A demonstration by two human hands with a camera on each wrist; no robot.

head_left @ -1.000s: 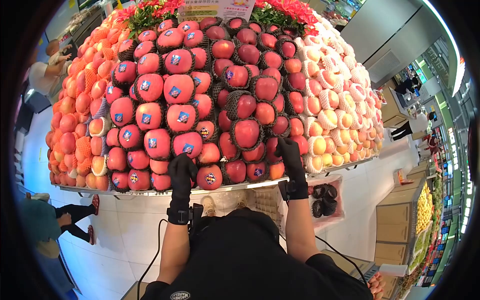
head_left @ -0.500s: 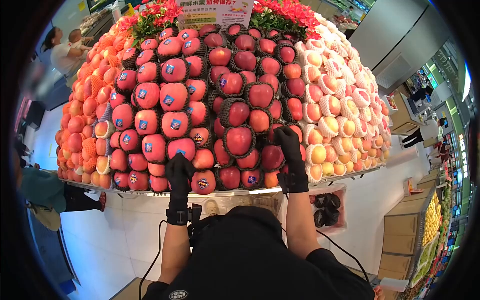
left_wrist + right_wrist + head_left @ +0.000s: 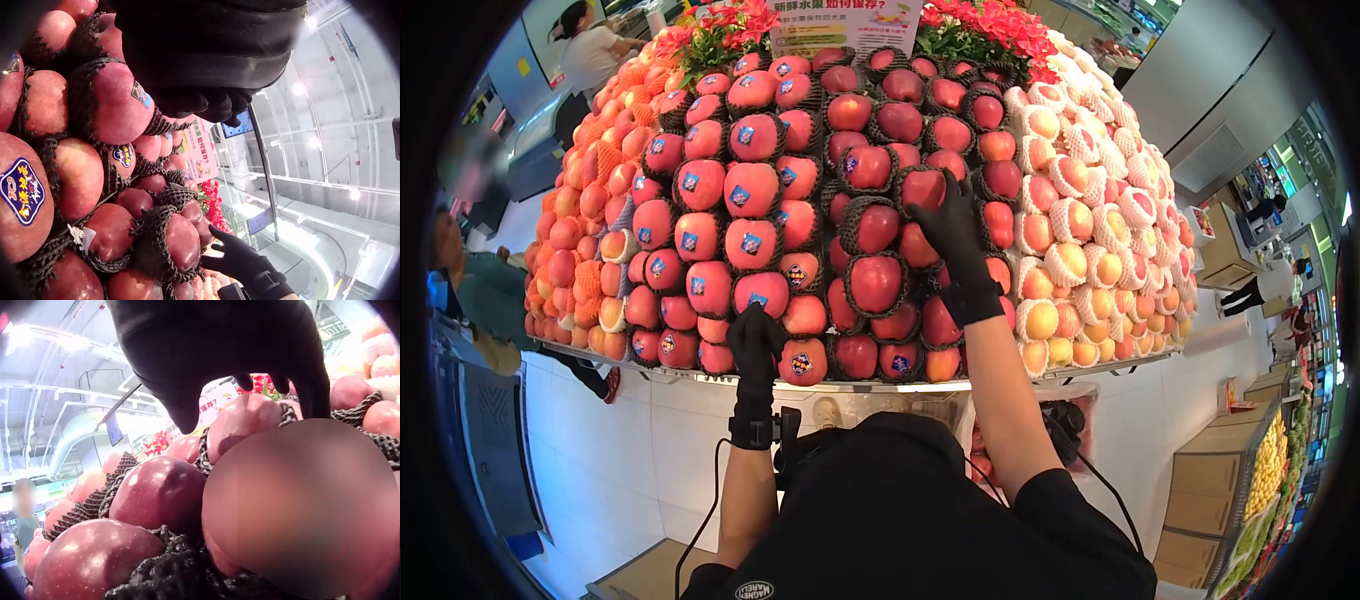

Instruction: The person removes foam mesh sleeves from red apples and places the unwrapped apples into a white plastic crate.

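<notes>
My right hand [image 3: 950,225], in a black glove, reaches onto the middle of a heaped apple display. Its thumb and fingers curve about a dark red apple [image 3: 922,188] in a black foam net; in the right wrist view the thumb is on the left of that apple [image 3: 244,425] and the fingers beyond it. My left hand [image 3: 755,342], also black-gloved, is at the display's front, just below a pink-red apple [image 3: 761,292] with a blue sticker. Its fingers [image 3: 215,105] hang loosely curled with nothing held. A large blurred round shape covers part of the right wrist view.
Peach-coloured fruit in white nets [image 3: 1090,240] fills the right side, orange-red fruit [image 3: 575,240] the left. A sign [image 3: 845,25] and red flowers [image 3: 1020,30] stand at the back. A metal edge [image 3: 870,387] runs along the front. A crate [image 3: 1086,400] sits on the floor.
My right hand has gone from the display's lower right forward and up the heap to the dark red apple, its fingers spreading around it. My left hand stays near the front edge.
</notes>
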